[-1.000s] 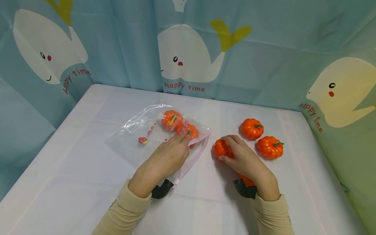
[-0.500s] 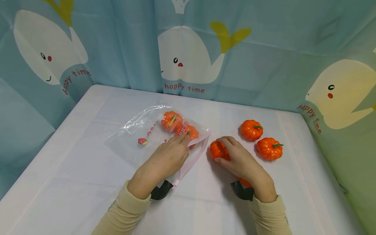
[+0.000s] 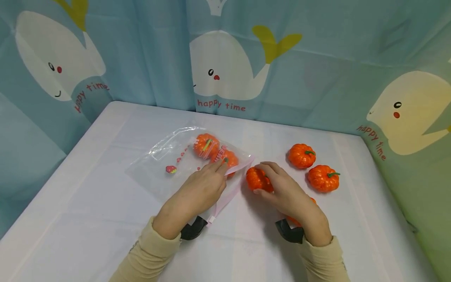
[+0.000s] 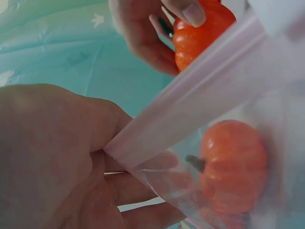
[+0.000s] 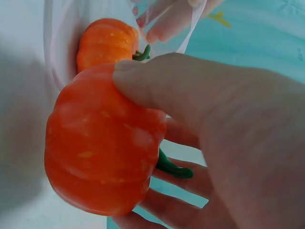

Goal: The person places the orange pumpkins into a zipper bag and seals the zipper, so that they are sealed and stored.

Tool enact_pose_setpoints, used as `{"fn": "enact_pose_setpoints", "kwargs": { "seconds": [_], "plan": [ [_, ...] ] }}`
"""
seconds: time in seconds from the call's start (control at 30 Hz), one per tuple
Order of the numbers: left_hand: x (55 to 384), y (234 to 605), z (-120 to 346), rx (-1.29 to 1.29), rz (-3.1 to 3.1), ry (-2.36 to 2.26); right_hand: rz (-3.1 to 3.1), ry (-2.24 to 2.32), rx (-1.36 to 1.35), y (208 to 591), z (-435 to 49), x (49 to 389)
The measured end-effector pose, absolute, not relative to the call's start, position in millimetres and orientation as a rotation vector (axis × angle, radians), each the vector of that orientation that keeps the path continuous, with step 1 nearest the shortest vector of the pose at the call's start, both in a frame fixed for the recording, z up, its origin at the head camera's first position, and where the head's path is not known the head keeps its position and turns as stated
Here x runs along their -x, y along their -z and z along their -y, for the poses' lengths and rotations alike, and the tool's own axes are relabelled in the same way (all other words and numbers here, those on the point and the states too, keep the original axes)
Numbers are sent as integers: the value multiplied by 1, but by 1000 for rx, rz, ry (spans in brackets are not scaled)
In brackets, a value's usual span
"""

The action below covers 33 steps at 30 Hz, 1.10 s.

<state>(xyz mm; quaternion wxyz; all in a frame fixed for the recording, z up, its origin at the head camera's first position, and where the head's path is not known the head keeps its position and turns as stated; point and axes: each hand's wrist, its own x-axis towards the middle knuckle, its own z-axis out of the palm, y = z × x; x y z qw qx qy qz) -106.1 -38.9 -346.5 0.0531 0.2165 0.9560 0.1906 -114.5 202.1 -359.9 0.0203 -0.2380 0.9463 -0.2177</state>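
Note:
My left hand pinches the pink-edged mouth of a clear zip bag lying on the table. Inside the bag sit small orange toy pumpkins with green stems. The right hand grips another orange pumpkin, thumb on one side and fingers around the other, just right of the bag's mouth. Seen from the right wrist, this held pumpkin is in front of the mouth, with a bagged pumpkin behind it. The left wrist view shows the pink zip strip slanting up from the left thumb.
Two pumpkins, a rear one and a nearer one, lie right of the right hand. One more pumpkin is mostly hidden under the right forearm. A whale-print curtain hangs along the table's back and sides.
The right hand has moved a little left with its pumpkin, up close to the bag's mouth. My left hand and the bag have stayed in place.

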Motion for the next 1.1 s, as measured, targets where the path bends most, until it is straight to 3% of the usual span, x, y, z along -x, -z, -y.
{"fn": "enact_pose_setpoints", "kwargs": {
  "seconds": [1.1],
  "plan": [
    [107, 345, 41, -655, -2905, -556, -3054, 744, 948, 377, -170, 112]
  ]
}}
